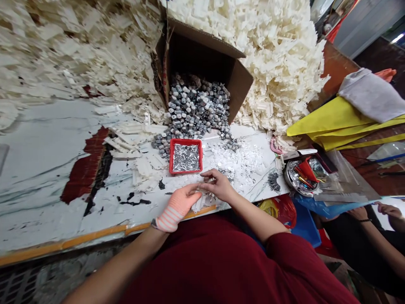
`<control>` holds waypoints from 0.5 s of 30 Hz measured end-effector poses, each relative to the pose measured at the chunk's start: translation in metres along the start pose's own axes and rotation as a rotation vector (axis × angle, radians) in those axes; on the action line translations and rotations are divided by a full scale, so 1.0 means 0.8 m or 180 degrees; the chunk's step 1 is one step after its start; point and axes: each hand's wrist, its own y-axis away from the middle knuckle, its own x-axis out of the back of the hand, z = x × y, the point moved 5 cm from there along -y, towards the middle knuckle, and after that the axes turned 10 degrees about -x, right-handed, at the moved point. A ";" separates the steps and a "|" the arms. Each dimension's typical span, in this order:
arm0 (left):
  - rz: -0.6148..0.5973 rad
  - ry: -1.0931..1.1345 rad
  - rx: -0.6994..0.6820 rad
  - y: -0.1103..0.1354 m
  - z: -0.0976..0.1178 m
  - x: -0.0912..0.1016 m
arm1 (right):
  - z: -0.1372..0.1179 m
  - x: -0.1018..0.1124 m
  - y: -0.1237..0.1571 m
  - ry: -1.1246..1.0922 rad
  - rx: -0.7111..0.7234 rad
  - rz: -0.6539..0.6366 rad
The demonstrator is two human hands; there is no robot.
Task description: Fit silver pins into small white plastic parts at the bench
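Observation:
My left hand (179,205), in a pink striped fingerless glove, is shut on a small white plastic part (198,202) at the table's near edge. My right hand (217,185) pinches a tiny metal pin (209,180) just above that part. A red tray (170,156) of silver pins stands just beyond my hands. Behind it, a tipped cardboard box (202,44) spills grey hexagonal metal nuts (196,107). Loose white plastic bits (237,162) lie to the right of the tray.
Heaps of white plastic parts (272,63) tower behind and left of the box on a worn marble-patterned table (41,169). At right stand a metal bowl of tools (302,175) and yellow sheeting (335,124). A co-worker's arm and hand (360,228) reach in at lower right.

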 end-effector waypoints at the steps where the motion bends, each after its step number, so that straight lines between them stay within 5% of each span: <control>1: 0.0065 -0.0116 -0.0092 0.000 0.003 0.002 | 0.006 -0.002 0.000 -0.0206 -0.0212 -0.0140; 4: 0.0079 -0.0063 -0.0197 0.001 0.004 0.000 | 0.011 -0.007 -0.012 -0.0388 -0.0497 -0.0836; 7: -0.0227 0.0513 -0.0015 0.000 -0.006 -0.010 | 0.002 0.014 -0.055 0.0277 -0.0434 -0.1413; 8: -0.0274 0.0691 0.0082 -0.001 -0.010 -0.013 | 0.000 0.034 -0.080 0.0676 -0.0439 -0.1185; 11: -0.0185 0.1106 0.0391 -0.002 -0.021 -0.015 | -0.007 0.127 -0.156 0.2142 -0.0799 0.1152; 13: -0.0055 0.1291 0.0561 -0.004 -0.023 -0.014 | -0.004 0.155 -0.190 0.2864 -0.1008 0.1501; 15: 0.0062 0.1384 0.0649 -0.006 -0.020 -0.012 | 0.004 0.163 -0.212 0.3248 -0.1065 0.1314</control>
